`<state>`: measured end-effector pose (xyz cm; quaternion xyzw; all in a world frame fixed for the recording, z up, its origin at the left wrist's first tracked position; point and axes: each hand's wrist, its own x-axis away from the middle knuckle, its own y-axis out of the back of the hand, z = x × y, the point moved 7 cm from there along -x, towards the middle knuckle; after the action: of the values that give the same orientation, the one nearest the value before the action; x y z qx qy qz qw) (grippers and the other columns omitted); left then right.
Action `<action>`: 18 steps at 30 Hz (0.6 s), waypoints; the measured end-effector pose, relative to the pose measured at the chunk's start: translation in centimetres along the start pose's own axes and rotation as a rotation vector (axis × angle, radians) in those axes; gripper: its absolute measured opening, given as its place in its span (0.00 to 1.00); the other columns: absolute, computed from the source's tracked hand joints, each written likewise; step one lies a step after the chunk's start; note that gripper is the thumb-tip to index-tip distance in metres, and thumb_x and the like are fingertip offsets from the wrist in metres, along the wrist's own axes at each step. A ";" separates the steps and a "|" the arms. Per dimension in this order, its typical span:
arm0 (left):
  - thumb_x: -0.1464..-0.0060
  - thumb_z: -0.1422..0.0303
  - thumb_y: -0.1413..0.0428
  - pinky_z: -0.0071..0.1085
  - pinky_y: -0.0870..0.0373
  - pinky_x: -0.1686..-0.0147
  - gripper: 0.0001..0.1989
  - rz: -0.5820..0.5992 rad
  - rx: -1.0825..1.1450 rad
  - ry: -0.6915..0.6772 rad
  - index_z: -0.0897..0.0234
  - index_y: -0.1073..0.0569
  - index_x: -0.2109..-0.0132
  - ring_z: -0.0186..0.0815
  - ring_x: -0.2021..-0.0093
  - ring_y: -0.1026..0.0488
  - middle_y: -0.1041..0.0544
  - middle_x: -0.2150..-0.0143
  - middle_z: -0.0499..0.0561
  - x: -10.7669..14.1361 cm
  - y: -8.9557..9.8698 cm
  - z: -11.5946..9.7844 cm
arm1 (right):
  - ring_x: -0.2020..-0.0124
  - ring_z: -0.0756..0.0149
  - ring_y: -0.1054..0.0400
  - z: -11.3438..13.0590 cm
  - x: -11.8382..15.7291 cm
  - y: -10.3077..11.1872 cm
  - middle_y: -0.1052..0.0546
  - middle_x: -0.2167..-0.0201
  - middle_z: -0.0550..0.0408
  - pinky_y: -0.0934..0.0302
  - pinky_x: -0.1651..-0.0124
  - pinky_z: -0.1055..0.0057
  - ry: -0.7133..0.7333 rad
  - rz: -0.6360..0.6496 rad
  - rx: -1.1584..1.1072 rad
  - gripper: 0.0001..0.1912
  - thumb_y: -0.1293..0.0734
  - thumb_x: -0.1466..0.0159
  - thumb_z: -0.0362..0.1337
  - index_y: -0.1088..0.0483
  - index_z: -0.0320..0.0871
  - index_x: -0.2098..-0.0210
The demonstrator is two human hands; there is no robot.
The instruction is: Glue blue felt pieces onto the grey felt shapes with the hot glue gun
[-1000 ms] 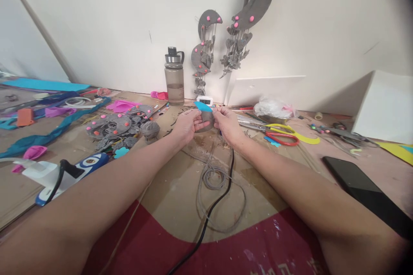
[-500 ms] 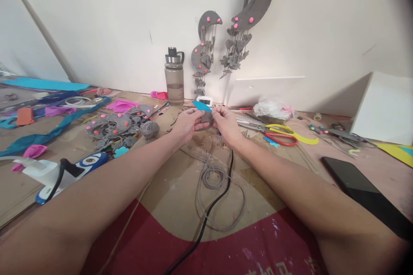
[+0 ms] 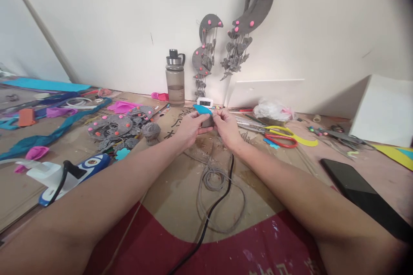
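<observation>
My left hand (image 3: 191, 127) is closed on a small blue piece (image 3: 202, 109) with a grey piece (image 3: 207, 123) against it. From the other side, my right hand (image 3: 226, 125) pinches the right end of these pieces. Both hands are raised over the cardboard, just in front of a small white digital clock (image 3: 204, 102). Below them, a loose coil of grey cord (image 3: 214, 179) lies on the cardboard beside a black cable (image 3: 217, 201). A ball of grey yarn (image 3: 151, 131) sits left of my left hand.
A water bottle (image 3: 175, 79) stands by the wall, near hanging grey crescents (image 3: 258, 6). Scissors with red and yellow handles (image 3: 281, 137) and a black phone (image 3: 350, 176) lie right. Grey felt pieces (image 3: 111, 128) and a blue-white power strip (image 3: 92, 164) are left.
My fingers have drawn closer around the pieces, and less of the grey piece shows beneath my left hand. The whole view has shifted slightly.
</observation>
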<state>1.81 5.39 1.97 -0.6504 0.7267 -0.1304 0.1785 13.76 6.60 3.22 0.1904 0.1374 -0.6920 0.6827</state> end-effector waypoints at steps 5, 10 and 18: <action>0.56 0.70 0.38 0.29 0.23 0.68 0.08 -0.059 0.008 0.005 0.66 0.26 0.66 0.30 0.70 0.26 0.22 0.67 0.51 0.3 -0.1 0.2 | 0.74 0.72 0.45 0.7 0.3 0.0 0.37 0.77 0.62 0.48 0.69 0.73 0.032 0.001 0.047 0.09 0.38 0.43 0.42 0.35 0.43 0.71; 0.57 0.69 0.38 0.33 0.22 0.63 0.08 -0.129 0.007 -0.057 0.67 0.27 0.68 0.30 0.70 0.26 0.23 0.69 0.50 0.7 0.1 -0.3 | 0.71 0.70 0.40 1.4 0.7 -0.4 0.33 0.73 0.59 0.44 0.65 0.72 0.082 0.052 0.047 0.09 0.38 0.40 0.42 0.33 0.43 0.67; 0.58 0.69 0.37 0.38 0.24 0.58 0.09 -0.160 0.094 -0.118 0.67 0.28 0.68 0.31 0.69 0.26 0.24 0.69 0.49 0.5 0.7 -1.7 | 0.70 0.68 0.38 1.7 1.4 -0.8 0.33 0.70 0.59 0.41 0.63 0.70 0.095 0.048 0.070 0.12 0.38 0.39 0.40 0.40 0.45 0.56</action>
<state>0.38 4.89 3.12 -0.7040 0.6537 -0.1396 0.2401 12.87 4.65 4.06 0.2500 0.1409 -0.6700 0.6846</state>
